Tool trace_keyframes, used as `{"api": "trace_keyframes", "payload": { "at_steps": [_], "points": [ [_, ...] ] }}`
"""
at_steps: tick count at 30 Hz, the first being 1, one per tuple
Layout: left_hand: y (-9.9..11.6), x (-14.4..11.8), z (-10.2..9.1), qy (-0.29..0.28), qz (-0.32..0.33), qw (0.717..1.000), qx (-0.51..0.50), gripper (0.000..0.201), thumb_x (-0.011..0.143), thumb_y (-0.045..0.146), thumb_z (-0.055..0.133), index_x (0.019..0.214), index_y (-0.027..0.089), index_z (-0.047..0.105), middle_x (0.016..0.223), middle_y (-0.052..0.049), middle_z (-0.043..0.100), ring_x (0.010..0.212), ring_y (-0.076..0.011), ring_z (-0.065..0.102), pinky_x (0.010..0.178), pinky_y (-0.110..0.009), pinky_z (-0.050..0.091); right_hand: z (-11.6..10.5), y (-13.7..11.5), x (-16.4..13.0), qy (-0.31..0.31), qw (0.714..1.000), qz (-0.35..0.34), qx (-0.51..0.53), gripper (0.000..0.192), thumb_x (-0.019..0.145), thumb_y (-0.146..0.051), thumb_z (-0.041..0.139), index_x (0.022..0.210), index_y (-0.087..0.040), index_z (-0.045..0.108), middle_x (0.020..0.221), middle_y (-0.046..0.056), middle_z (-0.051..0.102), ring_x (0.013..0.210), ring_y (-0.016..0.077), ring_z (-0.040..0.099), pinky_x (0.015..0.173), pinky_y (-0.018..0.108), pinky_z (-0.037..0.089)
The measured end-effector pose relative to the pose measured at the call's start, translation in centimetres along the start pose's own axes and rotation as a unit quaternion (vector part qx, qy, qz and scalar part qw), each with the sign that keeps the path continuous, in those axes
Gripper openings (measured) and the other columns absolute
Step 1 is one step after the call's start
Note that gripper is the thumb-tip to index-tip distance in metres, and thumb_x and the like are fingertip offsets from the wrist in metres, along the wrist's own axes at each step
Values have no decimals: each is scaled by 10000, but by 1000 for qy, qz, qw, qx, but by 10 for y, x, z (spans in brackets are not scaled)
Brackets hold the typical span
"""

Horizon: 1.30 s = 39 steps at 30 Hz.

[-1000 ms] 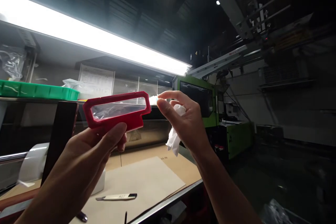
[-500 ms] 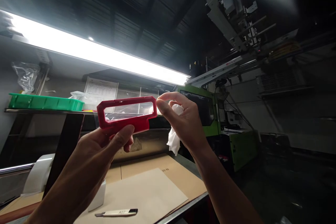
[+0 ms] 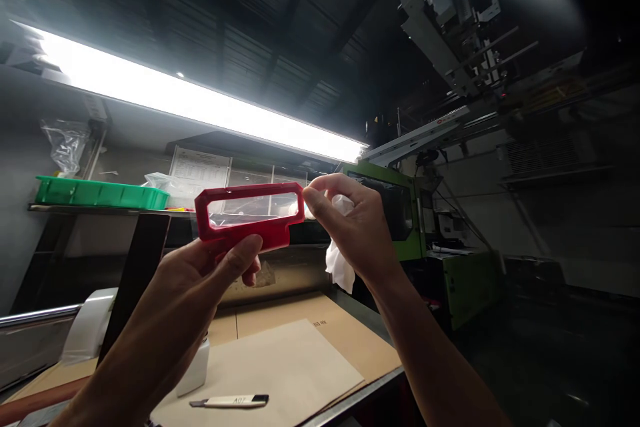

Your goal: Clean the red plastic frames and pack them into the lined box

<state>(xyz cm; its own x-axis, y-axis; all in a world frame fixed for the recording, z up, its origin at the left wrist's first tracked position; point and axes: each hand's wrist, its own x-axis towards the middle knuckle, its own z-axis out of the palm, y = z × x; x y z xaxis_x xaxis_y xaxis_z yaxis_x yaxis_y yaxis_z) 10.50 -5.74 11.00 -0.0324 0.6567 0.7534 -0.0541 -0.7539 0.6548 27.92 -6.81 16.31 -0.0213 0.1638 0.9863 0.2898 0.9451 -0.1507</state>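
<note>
A red plastic frame with a long window is held up below the lamp, tilted slightly. My left hand is closed on its lower edge, thumb in front. At the frame's right end, the thumb and forefinger of my right hand meet at the corner. A crumpled white cloth or tissue hangs from the other fingers of that hand, partly hidden behind it. On the bench below lies a utility knife with a pale handle.
Cardboard sheets cover the bench. A white container stands behind my left forearm. A green tray sits on the shelf under a bright tube lamp. To the right stands a green machine.
The whole view has shifted slightly, so the scene sits a little further right. Both hands keep the same hold on the red frame and the white cloth.
</note>
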Motion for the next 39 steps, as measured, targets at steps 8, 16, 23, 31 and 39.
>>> {"api": "trace_keyframes", "payload": {
  "at_steps": [8, 16, 23, 31, 39],
  "points": [
    [5, 2, 2, 39, -7, 999, 18, 272, 642, 510, 711, 641, 241, 668, 604, 33, 648, 661, -166, 560, 712, -311, 383, 13, -1, -10, 60, 992, -101, -52, 85, 799, -240, 632, 745, -173, 628, 522, -78, 479, 438, 49, 413, 417, 196, 322],
    [18, 2, 7, 38, -40, 998, -44, 333, 615, 517, 731, 791, 236, 707, 687, 19, 670, 712, -162, 564, 755, -303, 430, 37, 7, -24, 64, 951, -274, -125, 57, 832, -150, 588, 805, -198, 604, 665, -48, 675, 479, 44, 513, 495, 174, 422],
    [21, 2, 8, 2, -41, 994, -103, 331, 627, 465, 747, 852, 223, 723, 742, 0, 696, 727, -154, 596, 678, -229, 487, 46, 10, -26, 44, 946, -281, -154, 101, 873, -186, 548, 793, -177, 610, 649, -21, 684, 511, 61, 567, 503, 179, 431],
    [22, 5, 3, -60, -2, 990, -128, 144, 778, 335, 643, 838, 234, 728, 758, 21, 701, 695, -107, 593, 680, -176, 503, 48, 18, -26, -6, 942, -284, -177, 106, 877, -197, 543, 912, -155, 634, 752, -4, 705, 620, 87, 620, 579, 199, 457],
    [12, 11, -17, 26, -29, 992, -119, 219, 664, 386, 752, 783, 206, 716, 673, 20, 686, 667, -99, 614, 635, -134, 521, 41, 10, -15, 29, 994, -102, 20, 100, 830, -249, 602, 856, -185, 674, 525, -70, 509, 455, 56, 447, 452, 197, 368]
  ]
}}
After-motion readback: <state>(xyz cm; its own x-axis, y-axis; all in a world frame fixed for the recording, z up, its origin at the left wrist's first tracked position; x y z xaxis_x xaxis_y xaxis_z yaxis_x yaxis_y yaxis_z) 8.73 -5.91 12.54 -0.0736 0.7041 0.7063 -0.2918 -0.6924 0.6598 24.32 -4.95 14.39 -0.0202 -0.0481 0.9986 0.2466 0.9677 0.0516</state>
